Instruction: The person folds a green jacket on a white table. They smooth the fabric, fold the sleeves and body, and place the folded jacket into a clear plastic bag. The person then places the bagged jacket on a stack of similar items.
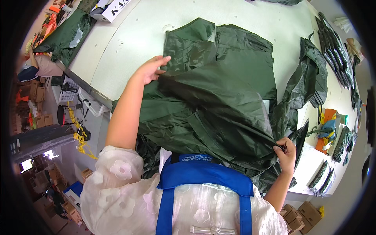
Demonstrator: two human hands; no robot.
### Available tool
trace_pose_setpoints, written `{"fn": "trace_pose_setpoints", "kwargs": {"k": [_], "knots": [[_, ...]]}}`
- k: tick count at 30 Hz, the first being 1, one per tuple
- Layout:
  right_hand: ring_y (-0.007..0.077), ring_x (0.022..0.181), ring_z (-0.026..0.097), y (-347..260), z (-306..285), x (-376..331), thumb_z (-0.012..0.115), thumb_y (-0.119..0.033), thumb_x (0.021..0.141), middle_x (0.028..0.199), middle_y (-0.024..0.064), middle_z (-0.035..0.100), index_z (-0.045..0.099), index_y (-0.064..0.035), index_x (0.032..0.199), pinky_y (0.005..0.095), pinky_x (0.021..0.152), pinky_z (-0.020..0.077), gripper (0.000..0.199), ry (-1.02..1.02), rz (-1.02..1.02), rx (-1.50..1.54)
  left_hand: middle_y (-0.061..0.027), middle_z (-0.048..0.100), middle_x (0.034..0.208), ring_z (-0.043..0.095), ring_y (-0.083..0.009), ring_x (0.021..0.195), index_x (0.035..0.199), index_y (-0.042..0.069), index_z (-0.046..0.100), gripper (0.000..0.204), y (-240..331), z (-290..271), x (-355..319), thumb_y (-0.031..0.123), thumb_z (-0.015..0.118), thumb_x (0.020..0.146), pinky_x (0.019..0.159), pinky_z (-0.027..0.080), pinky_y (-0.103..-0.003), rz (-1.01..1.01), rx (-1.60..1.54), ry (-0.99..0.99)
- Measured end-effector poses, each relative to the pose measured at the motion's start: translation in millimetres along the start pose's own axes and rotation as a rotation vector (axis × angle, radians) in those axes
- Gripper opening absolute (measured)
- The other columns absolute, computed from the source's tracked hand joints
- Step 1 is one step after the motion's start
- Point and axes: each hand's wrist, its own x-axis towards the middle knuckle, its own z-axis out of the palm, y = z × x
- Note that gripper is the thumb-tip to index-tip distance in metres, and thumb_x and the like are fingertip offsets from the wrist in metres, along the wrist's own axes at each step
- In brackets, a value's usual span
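A large dark green sheet-like garment (246,76) of thin, shiny fabric lies spread and partly folded over the white table in front of me. Its near part is rumpled and hangs toward my blue apron. My left hand (150,70) is at its left edge, fingers stretched out and apart, with the fingertips over or against the cloth; whether they press on it I cannot tell. At the lower right, my right hand (286,152) pinches a gathered bit of the fabric's edge between thumb and fingers. A raised fold of cloth runs between the two hands.
More crumpled green cloth (307,74) lies to the right. Folded dark packs (333,49) are stacked beyond it, near an orange box (328,117). A white box (111,11) stands at the far left. Past the table's left edge, another person (43,66) sits by green cloth.
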Motion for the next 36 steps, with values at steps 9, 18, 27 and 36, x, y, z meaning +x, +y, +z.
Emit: {"fn": "trace_pose_setpoints", "kwargs": {"k": [9,18,27,36], "knots": [[0.0146,0.061,0.05,-26,-1,-1,0.069,-0.001,0.071,0.068,0.0064,0.054,0.063,0.0018,0.081,0.0282,0.055,0.0388,0.013,-0.522,-0.007,-0.023,-0.014,0.062,0.113,0.058,-0.0194,0.102,0.113,0.003,0.06,0.037,-84,28,-4,0.021,0.067,0.082,0.086,0.045,-0.031,0.261,0.856,-0.032],[0.0171,0.068,0.054,-3,-18,-11,0.066,-0.002,0.071,0.074,0.0084,0.059,0.062,0.0037,0.078,0.0288,0.063,0.0413,0.01,-0.459,-0.004,0.133,-0.0138,0.05,0.135,0.047,-0.0297,0.123,0.122,0.009,0.059,0.05,-89,-1,-74,0.006,0.069,0.073,0.097,0.04,-0.033,0.508,1.082,0.011],[0.0262,0.109,0.059,10,-52,129,0.055,-0.017,0.089,0.116,0.0153,0.064,0.066,-0.0056,0.112,0.0322,0.097,0.043,0.028,0.077,-0.07,-0.154,-0.009,0.061,0.112,0.058,-0.0218,0.104,0.124,0.01,0.051,0.045,147,-89,-146,0.007,0.065,0.081,0.094,0.042,-0.033,0.623,0.849,0.739],[0.0237,0.099,0.058,71,-42,243,0.05,-0.021,0.095,0.11,0.0129,0.064,0.058,-0.0001,0.119,0.0319,0.085,0.045,0.033,0.391,0.227,0.168,-0.0127,0.03,0.149,0.035,-0.0279,0.134,0.144,0.007,0.031,0.076,94,121,-115,0.016,0.07,0.079,0.108,0.031,-0.039,0.741,0.724,-0.081]]}}
